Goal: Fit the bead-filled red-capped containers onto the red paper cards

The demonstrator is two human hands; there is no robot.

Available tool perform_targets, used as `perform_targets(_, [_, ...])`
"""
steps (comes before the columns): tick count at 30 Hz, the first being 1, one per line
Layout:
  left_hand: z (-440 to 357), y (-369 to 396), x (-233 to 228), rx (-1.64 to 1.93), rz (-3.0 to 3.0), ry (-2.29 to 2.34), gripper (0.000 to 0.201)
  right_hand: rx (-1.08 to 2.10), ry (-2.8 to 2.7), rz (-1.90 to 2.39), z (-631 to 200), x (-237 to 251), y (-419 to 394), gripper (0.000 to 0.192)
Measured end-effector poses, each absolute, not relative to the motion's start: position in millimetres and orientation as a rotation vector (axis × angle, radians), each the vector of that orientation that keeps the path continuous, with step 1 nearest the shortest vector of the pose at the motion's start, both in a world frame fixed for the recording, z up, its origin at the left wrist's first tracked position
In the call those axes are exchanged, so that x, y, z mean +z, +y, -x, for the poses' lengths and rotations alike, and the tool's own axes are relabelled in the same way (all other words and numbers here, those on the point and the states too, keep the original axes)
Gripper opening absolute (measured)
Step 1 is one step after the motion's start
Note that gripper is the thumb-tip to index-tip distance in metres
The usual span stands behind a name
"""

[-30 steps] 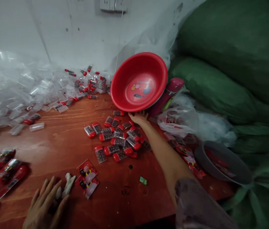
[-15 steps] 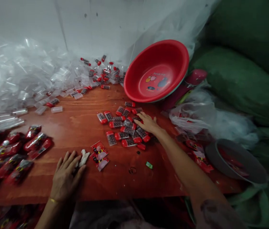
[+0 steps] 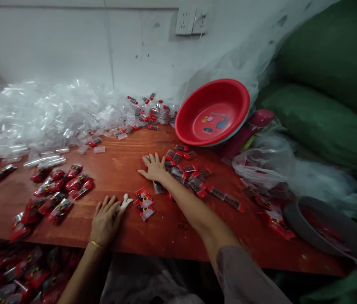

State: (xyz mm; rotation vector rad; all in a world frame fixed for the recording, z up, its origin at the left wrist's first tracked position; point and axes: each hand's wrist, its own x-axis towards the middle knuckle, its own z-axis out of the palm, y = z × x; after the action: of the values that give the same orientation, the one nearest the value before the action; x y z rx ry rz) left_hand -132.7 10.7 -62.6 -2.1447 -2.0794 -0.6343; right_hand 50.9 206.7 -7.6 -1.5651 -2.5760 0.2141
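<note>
The red basin (image 3: 213,114) leans tilted and holds nothing; the grey bowl (image 3: 330,232) holds red packets. The right hand (image 3: 154,168) lies flat, grip open, on small red-capped cases (image 3: 184,173). The left hand (image 3: 104,219) rests flat on the worktop (image 3: 124,160), its grip open and holding nothing.

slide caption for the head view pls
Right hand flat on red-capped cases, left hand beside a white scrap.

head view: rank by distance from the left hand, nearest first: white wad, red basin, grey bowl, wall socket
From the left hand:
1. White wad, at its fingertips, just right.
2. Red basin, back right, tilted against the wall.
3. Grey bowl, far right table edge.
4. Wall socket, high on the wall; close to the bowl's rank.
</note>
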Motion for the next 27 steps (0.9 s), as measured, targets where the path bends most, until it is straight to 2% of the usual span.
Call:
perform_targets(3, [129.8,10.5,-58.8,-0.644,2.157,-2.104,0.038,0.217,-2.605,1.566,-60.6,-17.5,197.0,0.076])
perform_targets(11, [124.2,9.7,-45.7,-0.671,2.186,-2.207,0.038,0.121,-2.751,1.403,-126.0,-17.5,178.8,0.06])
perform_targets(17, [126.9,7.4,-47.3,-0.714,2.21,-2.143,0.034,0.137,-2.459,1.414,-144.1,-17.7,118.7,0.045])
perform_targets(22, [130.3,12.8,-58.3,-0.896,2.188,-2.166,0.024,0.135,-2.231,1.214,-143.4,-33.7,64.9,0.03])
perform_targets(27, [125.6,19.3,-57.9,-1.052,2.13,-2.185,0.024,0.13,-2.062,1.19,-134.9,-47.7,32.6,0.023])
